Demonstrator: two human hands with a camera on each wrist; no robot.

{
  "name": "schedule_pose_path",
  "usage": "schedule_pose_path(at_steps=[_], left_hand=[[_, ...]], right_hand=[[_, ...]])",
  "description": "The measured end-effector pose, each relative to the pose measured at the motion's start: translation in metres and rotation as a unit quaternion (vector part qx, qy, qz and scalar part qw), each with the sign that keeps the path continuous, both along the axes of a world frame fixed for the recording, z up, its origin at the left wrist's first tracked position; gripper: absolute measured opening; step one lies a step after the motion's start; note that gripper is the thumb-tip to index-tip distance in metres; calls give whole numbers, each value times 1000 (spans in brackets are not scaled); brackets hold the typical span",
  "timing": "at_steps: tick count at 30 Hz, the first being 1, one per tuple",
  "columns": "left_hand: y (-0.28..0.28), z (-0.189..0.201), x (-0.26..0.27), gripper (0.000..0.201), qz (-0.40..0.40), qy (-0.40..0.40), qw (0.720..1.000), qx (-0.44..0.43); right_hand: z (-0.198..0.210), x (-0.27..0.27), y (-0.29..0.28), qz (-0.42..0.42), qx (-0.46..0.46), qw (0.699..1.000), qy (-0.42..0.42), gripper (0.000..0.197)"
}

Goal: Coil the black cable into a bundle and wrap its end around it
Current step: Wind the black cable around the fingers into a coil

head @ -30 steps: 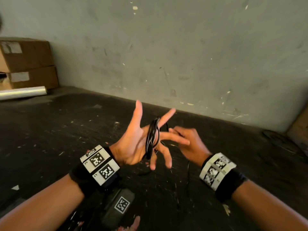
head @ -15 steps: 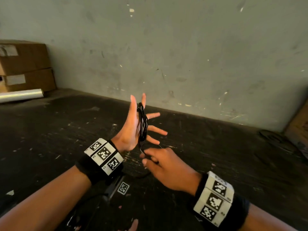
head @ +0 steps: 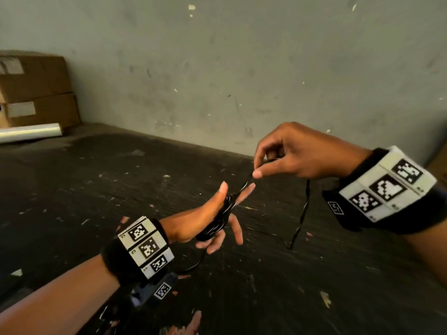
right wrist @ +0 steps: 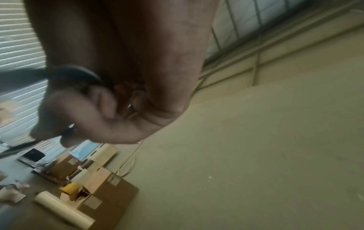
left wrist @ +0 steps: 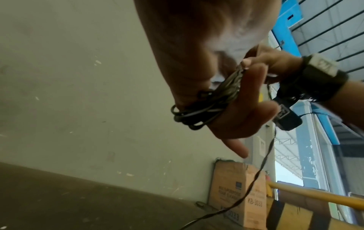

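Note:
The black cable (head: 221, 218) is wound in several loops round my left hand (head: 233, 222), running between the thumb and the outer fingers, which are spread and straight. The left wrist view shows the same loops of the cable (left wrist: 197, 112) across the left hand (left wrist: 236, 112). Up and to the right, my right hand (head: 260, 169) pinches a taut strand coming off the coil between thumb and forefinger. The loose remainder (head: 302, 213) hangs from that hand down to the surface. In the right wrist view the right hand (right wrist: 118, 101) is curled round a blurred dark strand (right wrist: 74, 73).
The dark, scuffed work surface (head: 96, 201) ends at a grey wall (head: 242, 68). Stacked cardboard boxes (head: 36, 88) and a roll of clear film (head: 29, 132) sit at the far left. Another box (left wrist: 236, 194) stands at the right by the wall.
My right hand rose from beneath the left hand to above and right of it, pulling the strand taut. The left hand tipped forward and lower, with the coil still on it.

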State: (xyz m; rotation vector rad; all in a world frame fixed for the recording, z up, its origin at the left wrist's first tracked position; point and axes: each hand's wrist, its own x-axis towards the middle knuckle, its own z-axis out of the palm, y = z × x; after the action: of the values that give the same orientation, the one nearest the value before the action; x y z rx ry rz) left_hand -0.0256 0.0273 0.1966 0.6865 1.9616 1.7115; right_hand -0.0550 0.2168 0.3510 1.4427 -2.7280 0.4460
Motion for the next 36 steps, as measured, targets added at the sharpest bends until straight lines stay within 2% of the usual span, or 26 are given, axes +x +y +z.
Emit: schedule_pose_path(at_steps=[2,5,8,10,13,17,22,24,27,29,31,34,36], left_hand=[[0,7,3,92,-26,-4,999,18],[1,18,9,92,-59,-16,996,57],[-1,29,15,94,-86,-28,990,106],[-1,39,15,92,-84,-26,987,131],[1,52,10,77,-32,-16,984,172],[8,58,5,56,47,18,979,196],[10,62,-3,60,125,49,969,207],[6,63,-6,64,153,56,965,207],[-1,63,-11,70,188,54,957,212],[-2,60,-12,71,204,55,956,202],[-2,55,-14,71,213,68,959,174],[-6,48,-17,59,226,129,963,74],[-12,42,-17,45,237,180,955,-9]], right_hand=[[-2,-11,3,-2,-19,1000,-9,12],[-15,-25,6,2,-49,998,26,15],[-42,-39,12,-31,-133,990,-26,18],[-69,-39,9,-52,-157,985,-48,21],[-109,-25,-5,-55,-192,978,-60,20],[-136,5,-33,-57,-273,941,-193,28],[-142,23,-52,-44,-233,922,-306,40],[-137,29,-52,-29,-208,921,-329,29],[-125,33,-51,-33,-182,887,-424,40],[-117,34,-50,-35,-172,863,-473,43],[-108,36,-48,-32,-155,859,-487,42],[-96,37,-43,-57,-119,871,-473,30],[-83,38,-37,-60,-89,888,-447,22]])
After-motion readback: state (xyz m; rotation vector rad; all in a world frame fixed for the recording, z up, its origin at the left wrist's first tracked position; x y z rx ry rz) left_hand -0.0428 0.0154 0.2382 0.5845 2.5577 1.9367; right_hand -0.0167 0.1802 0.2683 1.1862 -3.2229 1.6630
